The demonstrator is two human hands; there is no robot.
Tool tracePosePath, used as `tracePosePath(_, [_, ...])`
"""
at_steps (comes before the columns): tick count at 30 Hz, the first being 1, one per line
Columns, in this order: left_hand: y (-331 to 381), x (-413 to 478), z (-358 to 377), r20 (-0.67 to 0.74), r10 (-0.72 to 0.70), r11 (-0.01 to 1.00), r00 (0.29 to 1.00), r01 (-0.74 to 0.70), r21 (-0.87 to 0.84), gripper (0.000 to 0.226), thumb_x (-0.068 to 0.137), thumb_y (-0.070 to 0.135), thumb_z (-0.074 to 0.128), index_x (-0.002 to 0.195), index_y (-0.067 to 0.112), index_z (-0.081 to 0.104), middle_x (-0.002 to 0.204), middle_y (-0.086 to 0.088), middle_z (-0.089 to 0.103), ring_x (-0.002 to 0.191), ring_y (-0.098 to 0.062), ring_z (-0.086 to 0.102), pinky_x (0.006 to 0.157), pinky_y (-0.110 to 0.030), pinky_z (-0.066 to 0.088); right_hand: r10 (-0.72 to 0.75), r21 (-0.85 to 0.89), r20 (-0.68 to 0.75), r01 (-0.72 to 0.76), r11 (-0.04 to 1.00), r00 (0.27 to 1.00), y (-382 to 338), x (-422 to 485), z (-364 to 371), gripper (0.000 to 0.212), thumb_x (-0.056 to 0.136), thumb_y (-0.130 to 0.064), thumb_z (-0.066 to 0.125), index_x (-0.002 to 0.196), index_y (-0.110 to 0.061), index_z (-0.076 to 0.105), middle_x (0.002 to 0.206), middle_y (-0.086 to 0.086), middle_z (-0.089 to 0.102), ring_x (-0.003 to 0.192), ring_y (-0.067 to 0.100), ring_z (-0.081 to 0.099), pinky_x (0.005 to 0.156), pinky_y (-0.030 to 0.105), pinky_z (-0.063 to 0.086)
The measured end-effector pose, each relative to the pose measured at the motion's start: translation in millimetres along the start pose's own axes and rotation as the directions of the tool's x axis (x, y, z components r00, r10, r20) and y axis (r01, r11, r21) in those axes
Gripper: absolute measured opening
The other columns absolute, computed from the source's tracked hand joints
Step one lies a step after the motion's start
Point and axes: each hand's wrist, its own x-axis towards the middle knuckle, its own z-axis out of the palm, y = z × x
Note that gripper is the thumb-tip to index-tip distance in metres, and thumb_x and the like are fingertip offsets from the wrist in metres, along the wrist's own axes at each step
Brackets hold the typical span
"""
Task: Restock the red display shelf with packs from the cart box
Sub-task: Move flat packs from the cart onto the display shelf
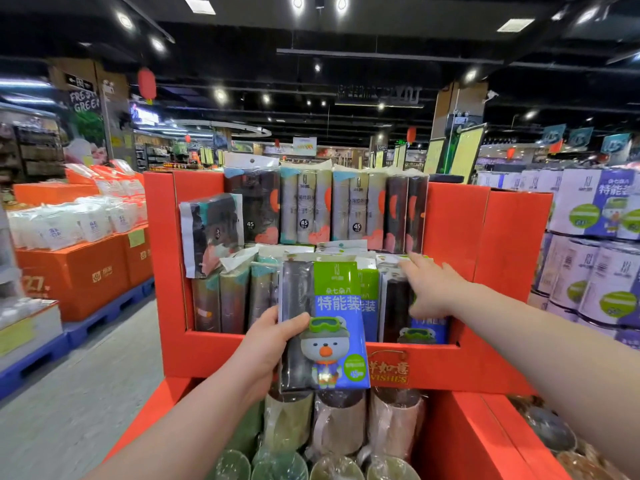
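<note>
Placement step: left hand [273,344] grips bear pack [325,323], right hand [433,285] presses shelved packs [393,299] flat-fingered; probably needs a gap next.

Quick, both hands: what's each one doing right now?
Left hand: grips the bear pack by its left edge.
Right hand: open, touching the shelved packs.

Our left hand [273,344] held a pack [325,327] before the display shelf [457,220]; to its right, our right hand [433,285] touched the lower row of packs [235,299]. The upper row [329,206] stood behind.
</note>
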Motion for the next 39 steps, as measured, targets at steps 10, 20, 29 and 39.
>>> tracePosePath(10, [24.8,38.7,38.5,0.116,0.127,0.989,0.985,-0.135,0.067,0.025,0.092,0.003,0.057,0.115,0.012,0.058,0.099,-0.01,0.073,0.08,-0.021,0.071,0.063,-0.032,0.058,-0.089,0.642,-0.127,0.151,0.752,0.988,-21.2,11.0,-68.2,0.077,0.074,-0.027,0.08,0.138,-0.02,0.038,0.129,0.003,0.052,0.103,0.02,0.054,0.086,0.028,0.043])
tracePosePath(20, [8.5,60.8,37.4,0.013,0.222,0.851,0.975,-0.2,0.486,0.034,0.081,0.004,0.069,0.105,0.024,0.056,0.093,-0.003,0.068,0.086,-0.018,0.065,0.076,-0.03,0.054,-0.058,0.357,-0.15,0.109,0.928,0.987,-26.2,15.5,-30.0,0.068,0.072,-0.044,0.078,0.126,-0.025,0.043,0.134,0.0,0.051,0.117,0.024,0.05,0.085,0.033,0.041])
tracePosePath(29, [-5.8,68.1,36.4,0.029,0.296,0.643,0.955,-0.222,0.733,0.05,0.076,0.021,0.073,0.121,0.031,0.055,0.116,-0.005,0.061,0.105,-0.021,0.06,0.092,-0.036,0.049,-0.116,0.201,-0.128,0.14,0.97,0.985,-28.0,19.0,-14.4,0.074,0.072,-0.047,0.076,0.13,-0.02,0.04,0.136,0.001,0.045,0.124,0.024,0.046,0.093,0.036,0.043])
tracePosePath(39, [-18.7,70.8,39.5,-0.064,0.245,0.347,0.968,-0.026,0.938,0.042,0.081,0.036,0.07,0.111,0.017,0.048,0.118,-0.008,0.06,0.109,-0.03,0.058,0.088,-0.042,0.05,-0.163,-0.059,-0.198,0.154,0.986,0.967,-46.6,17.5,10.5,0.074,0.074,-0.05,0.073,0.128,-0.014,0.038,0.132,0.006,0.044,0.126,0.027,0.041,0.098,0.04,0.04])
